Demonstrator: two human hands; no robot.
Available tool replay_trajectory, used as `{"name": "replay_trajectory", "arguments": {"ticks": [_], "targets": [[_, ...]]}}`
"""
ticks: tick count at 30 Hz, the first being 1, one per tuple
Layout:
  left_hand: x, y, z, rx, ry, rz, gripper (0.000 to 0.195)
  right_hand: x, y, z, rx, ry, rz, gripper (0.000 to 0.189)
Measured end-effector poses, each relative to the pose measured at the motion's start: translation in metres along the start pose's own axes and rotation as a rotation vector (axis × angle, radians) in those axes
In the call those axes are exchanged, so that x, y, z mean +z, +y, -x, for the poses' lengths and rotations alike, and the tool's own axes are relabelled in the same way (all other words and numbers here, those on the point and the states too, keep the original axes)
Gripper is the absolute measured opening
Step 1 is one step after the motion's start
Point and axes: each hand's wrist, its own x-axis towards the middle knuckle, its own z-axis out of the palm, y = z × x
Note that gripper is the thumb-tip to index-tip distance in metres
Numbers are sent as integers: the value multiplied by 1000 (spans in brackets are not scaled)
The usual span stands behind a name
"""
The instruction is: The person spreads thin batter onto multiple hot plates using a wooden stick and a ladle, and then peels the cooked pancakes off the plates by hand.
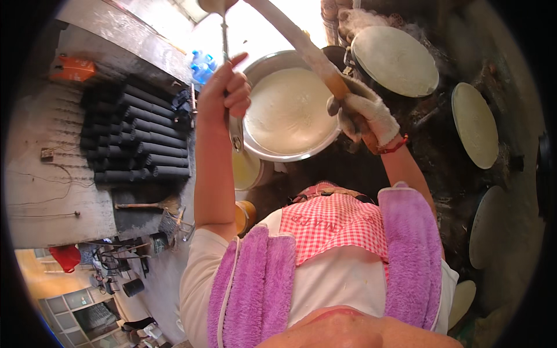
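Observation:
My left hand (230, 89), bare, grips the metal handle of a ladle (217, 5) raised at the top of the view, with one finger extended. The ladle's bowl is partly cut off by the picture's edge. My right hand (370, 115), in a whitish cloth glove, is closed round a long wooden stick (300, 39), which slants up to the left and runs out of view. Between my hands stands a wide metal basin (300, 155) of creamy pale liquid (291, 111). The stick crosses over the basin's right part in the view.
Several round pans with pale contents, including one near the basin (396, 61) and one further right (475, 126), line a dark surface. A container of yellowish liquid (246, 170) and an orange-yellow bucket (244, 215) stand below the basin. Black cylinders (143, 139) are stacked at left, near a broom (167, 204).

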Motion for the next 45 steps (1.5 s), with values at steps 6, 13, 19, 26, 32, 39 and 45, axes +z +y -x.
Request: {"name": "replay_trajectory", "arguments": {"ticks": [6, 13, 19, 26, 32, 39, 45], "targets": [[-61, -64, 26, -465, -14, 1075, 50, -59, 82, 38, 467, 204, -82, 51], [-146, -104, 50, -382, 154, 1148, 46, -83, 71, 116, 738, 360, 50, 56], [-122, -107, 20, -316, 423, -252, 34, -44, 59, 64, -33, 506, 994, 47], [-193, -118, -31, -726, 388, 173, 27, -58, 80, 86, 1, 907, 744, 49], [-66, -176, -52, -1020, 133, -456, 25, -61, 112, 272, 117, 1520, 244, 45], [162, -361, -122, -1667, -343, 203, 39, -88, 136, 420, -599, 1773, -353, 52], [375, -492, -123, -1986, -496, 421, 46, -109, 104, 478, -812, 1836, -406, 41]]}}
